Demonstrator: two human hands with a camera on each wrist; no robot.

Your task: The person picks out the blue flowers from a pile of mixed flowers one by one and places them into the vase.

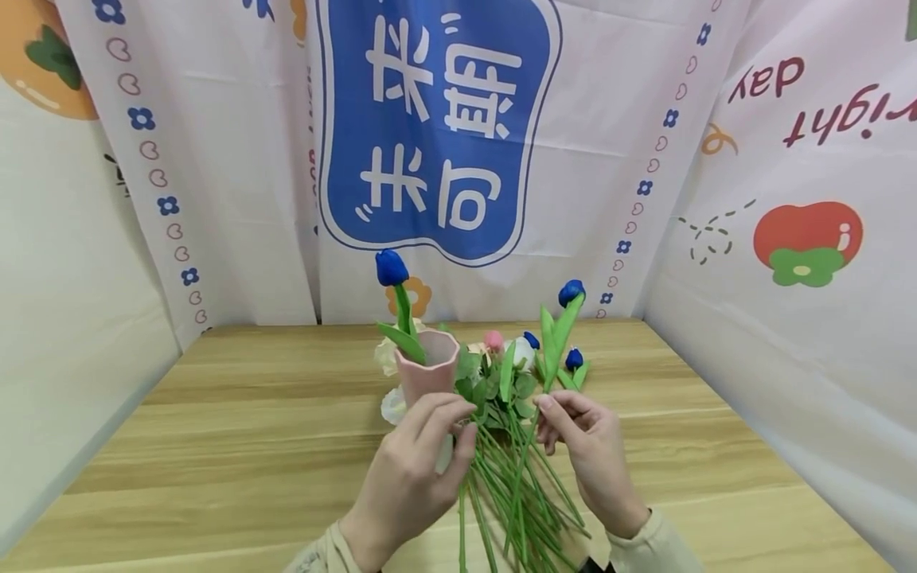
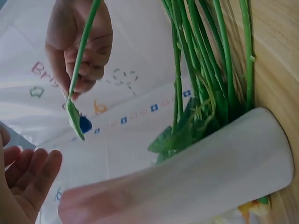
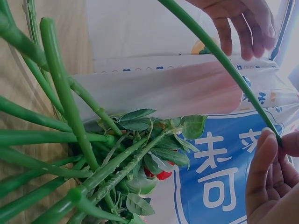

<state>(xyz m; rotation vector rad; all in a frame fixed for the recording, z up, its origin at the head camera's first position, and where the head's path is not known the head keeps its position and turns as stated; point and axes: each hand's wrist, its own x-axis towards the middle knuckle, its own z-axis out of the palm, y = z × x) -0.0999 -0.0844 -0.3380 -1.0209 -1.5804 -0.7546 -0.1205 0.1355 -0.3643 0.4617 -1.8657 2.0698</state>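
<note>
Between finger and thumb, my right hand (image 1: pixel 591 454) pinches the green stem (image 3: pixel 217 58) of a blue tulip (image 1: pixel 571 294), whose flower points up. A tall vase (image 1: pixel 428 380), pink at the top and white lower down, stands on the table just beyond my left hand (image 1: pixel 415 465). The left fingers are relaxed and hold nothing; the left wrist view shows them apart from the vase (image 2: pixel 187 175). Another blue tulip (image 1: pixel 391 269) leans out of the vase's mouth. Its lower stem is hidden inside.
Several artificial flowers lie in a heap right of the vase, their green stems (image 1: pixel 519 501) pointing towards me. Among them are a pink bloom (image 1: pixel 493 341), a white bloom (image 1: pixel 521 354) and a blue tulip (image 1: pixel 575 359). Printed cloth (image 1: pixel 595 159) hangs behind the wooden table (image 1: pixel 236 446).
</note>
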